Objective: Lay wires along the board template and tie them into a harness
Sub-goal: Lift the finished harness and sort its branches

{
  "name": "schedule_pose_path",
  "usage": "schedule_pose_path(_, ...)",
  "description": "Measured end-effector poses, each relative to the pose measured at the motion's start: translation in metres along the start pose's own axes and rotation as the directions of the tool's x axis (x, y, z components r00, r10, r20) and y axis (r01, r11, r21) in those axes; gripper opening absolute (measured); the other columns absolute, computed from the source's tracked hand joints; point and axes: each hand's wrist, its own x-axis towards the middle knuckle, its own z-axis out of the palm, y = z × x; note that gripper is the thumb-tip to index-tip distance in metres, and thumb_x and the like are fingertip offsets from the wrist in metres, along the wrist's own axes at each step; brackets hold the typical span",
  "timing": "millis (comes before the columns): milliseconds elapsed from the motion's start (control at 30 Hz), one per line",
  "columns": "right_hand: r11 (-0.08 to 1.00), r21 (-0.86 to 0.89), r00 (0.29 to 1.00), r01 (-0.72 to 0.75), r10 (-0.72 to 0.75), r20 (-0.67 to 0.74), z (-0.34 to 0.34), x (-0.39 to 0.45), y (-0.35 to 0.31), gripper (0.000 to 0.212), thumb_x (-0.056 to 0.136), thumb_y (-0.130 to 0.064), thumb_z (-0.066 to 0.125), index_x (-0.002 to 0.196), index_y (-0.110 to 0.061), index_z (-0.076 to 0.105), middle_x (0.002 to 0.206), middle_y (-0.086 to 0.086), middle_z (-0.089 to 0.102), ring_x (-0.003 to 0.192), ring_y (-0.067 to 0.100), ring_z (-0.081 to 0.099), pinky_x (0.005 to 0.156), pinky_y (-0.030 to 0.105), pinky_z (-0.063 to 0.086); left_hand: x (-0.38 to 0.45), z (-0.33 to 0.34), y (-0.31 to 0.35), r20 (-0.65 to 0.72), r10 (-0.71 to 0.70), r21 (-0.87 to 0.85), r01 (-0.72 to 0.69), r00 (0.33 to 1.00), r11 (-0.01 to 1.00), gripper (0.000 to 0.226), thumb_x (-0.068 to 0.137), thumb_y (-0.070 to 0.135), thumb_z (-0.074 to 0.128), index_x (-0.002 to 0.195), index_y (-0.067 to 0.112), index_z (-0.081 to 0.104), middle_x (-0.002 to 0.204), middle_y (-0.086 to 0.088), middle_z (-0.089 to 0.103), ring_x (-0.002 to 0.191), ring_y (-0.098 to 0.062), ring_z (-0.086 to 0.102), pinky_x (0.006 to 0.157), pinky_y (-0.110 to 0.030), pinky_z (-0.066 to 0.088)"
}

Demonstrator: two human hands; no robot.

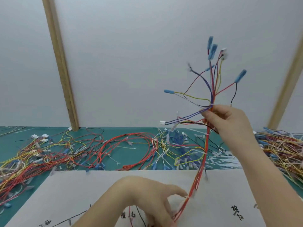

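Note:
A tied wire harness [205, 145] of red, yellow, blue and black wires is lifted off the white board template [82, 194]. My right hand [229, 122] grips its trunk high up, just below a white tie, and branches with blue terminal sleeves [211, 49] and white connectors fan out above. My left hand [147, 197] pinches the lower end of the red trunk just above the template. Black handwritten marks [237, 213] and thin drawn lines run across the template.
Loose wires lie heaped on the green mat: a tangle at left [32, 158], red loops [127, 145] in the middle, a thick pile [282, 145] at far right. White cable ties [226, 163] lie scattered behind the template. Two wooden posts [60, 63] stand against the white wall.

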Motion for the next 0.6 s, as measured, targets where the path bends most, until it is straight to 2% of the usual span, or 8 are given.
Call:
schedule_pose_path(100, 0.998, -0.067, 1.000, 0.017, -0.016, 0.015, 0.000, 0.000, 0.003, 0.023, 0.084, -0.014, 0.065, 0.065, -0.028, 0.066, 0.060, -0.004, 0.062, 0.048, -0.003, 0.053, 0.048, 0.010, 0.042, 0.006, 0.005, 0.005, -0.068, -0.004, 0.177, 0.016, 0.998, 0.984, 0.066, 0.089, 0.018, 0.055, 0.143, 0.033, 0.019, 0.127, -0.004, 0.057, 0.086, -0.021, 0.057, 0.069, -0.014, 0.042)
schedule_pose_path(167, 0.992, -0.128, 0.999, 0.014, -0.009, 0.038, -0.001, 0.001, 0.005, 0.021, 0.084, -0.017, 0.065, 0.064, -0.025, 0.066, 0.060, -0.003, 0.059, 0.048, 0.001, 0.050, 0.052, 0.023, 0.046, 0.005, 0.003, 0.003, -0.181, -0.007, 0.255, 0.054, 0.983, 0.965, 0.064, 0.088, 0.026, 0.057, 0.141, 0.037, 0.024, 0.123, 0.006, 0.059, 0.094, -0.013, 0.058, 0.062, -0.005, 0.038)
schedule_pose_path(200, 0.986, -0.167, 0.998, 0.016, -0.006, 0.060, -0.003, 0.001, 0.005, 0.020, 0.084, -0.018, 0.065, 0.065, -0.024, 0.065, 0.056, -0.006, 0.057, 0.048, 0.001, 0.047, 0.055, 0.027, 0.045, 0.002, 0.000, 0.001, -0.251, -0.004, 0.264, 0.073, 0.968, 0.962, 0.063, 0.087, 0.027, 0.057, 0.140, 0.039, 0.025, 0.118, 0.008, 0.063, 0.087, -0.009, 0.059, 0.055, -0.003, 0.035)
schedule_pose_path(267, 0.972, -0.231, 0.994, 0.034, -0.009, 0.108, -0.007, 0.002, 0.007, 0.020, 0.084, -0.021, 0.064, 0.065, -0.025, 0.064, 0.048, -0.014, 0.052, 0.046, 0.001, 0.044, 0.053, 0.020, 0.038, -0.006, -0.012, -0.007, -0.378, -0.007, 0.198, 0.088, 0.926, 0.976, 0.062, 0.086, 0.024, 0.057, 0.138, 0.039, 0.026, 0.101, 0.006, 0.070, 0.060, -0.005, 0.057, 0.048, -0.005, 0.037)
schedule_pose_path(333, 0.963, -0.262, 0.990, 0.053, -0.016, 0.142, -0.009, 0.002, 0.008, 0.020, 0.085, -0.023, 0.063, 0.065, -0.027, 0.063, 0.046, -0.017, 0.048, 0.045, 0.000, 0.042, 0.048, 0.014, 0.031, -0.020, -0.027, -0.019, -0.464, -0.013, 0.132, 0.084, 0.886, 0.988, 0.058, 0.084, 0.027, 0.058, 0.133, 0.041, 0.031, 0.077, 0.012, 0.069, 0.052, 0.001, 0.053, 0.054, -0.012, 0.042)
schedule_pose_path(467, 0.957, -0.288, 0.995, 0.015, 0.015, 0.103, -0.016, 0.006, 0.013, 0.019, 0.087, -0.020, 0.061, 0.068, -0.018, 0.063, 0.047, -0.011, 0.046, 0.048, 0.004, 0.040, 0.055, 0.023, 0.033, -0.055, -0.053, -0.046, -0.536, 0.001, 0.080, 0.050, 0.844, 0.996, 0.024, 0.072, 0.041, 0.065, 0.092, 0.053, 0.058, 0.063, 0.021, 0.060, 0.059, 0.002, 0.053, 0.063, -0.015, 0.041)
schedule_pose_path(533, 0.959, -0.284, 0.996, -0.004, 0.029, 0.085, -0.018, 0.007, 0.013, 0.020, 0.087, -0.018, 0.060, 0.067, -0.017, 0.061, 0.050, -0.007, 0.045, 0.048, 0.008, 0.040, 0.055, 0.025, 0.035, -0.064, -0.059, -0.054, -0.620, 0.013, 0.036, 0.012, 0.785, 0.999, 0.018, 0.078, 0.034, 0.067, 0.082, 0.051, 0.063, 0.069, 0.020, 0.066, 0.064, 0.005, 0.058, 0.064, -0.010, 0.041)
schedule_pose_path(600, 0.965, -0.262, 0.995, -0.024, 0.048, 0.089, -0.017, 0.006, 0.012, 0.023, 0.088, -0.019, 0.060, 0.064, -0.020, 0.060, 0.051, -0.007, 0.046, 0.044, 0.004, 0.040, 0.050, 0.023, 0.035, -0.064, -0.064, -0.059, -0.763, 0.064, 0.072, -0.013, 0.643, 0.997, 0.028, 0.083, 0.024, 0.065, 0.079, 0.052, 0.064, 0.072, 0.021, 0.068, 0.068, 0.008, 0.060, 0.065, -0.011, 0.041)
